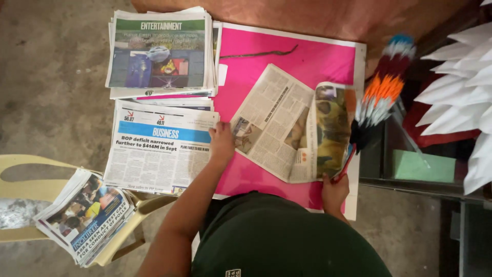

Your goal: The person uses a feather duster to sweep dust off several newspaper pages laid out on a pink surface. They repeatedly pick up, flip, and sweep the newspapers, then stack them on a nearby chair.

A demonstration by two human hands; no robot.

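Folded newspapers (84,218) on a pale plastic chair (20,169), at its right edge. Two newspaper stacks (159,102) along the pink board (287,51), on its left edge. Left hand (221,142) flat, pressing an open newspaper sheet (292,128) mid-board. Right hand (334,191) gripping red scissors (344,164) at the sheet's lower right corner. Bare pink shows above and below the sheet.

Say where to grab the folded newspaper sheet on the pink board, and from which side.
Probably the near-left corner of the folded newspaper sheet, coming from the left hand side. It lies flat on the pink board, so only edges offer purchase; the right hand already crowds the right edge.
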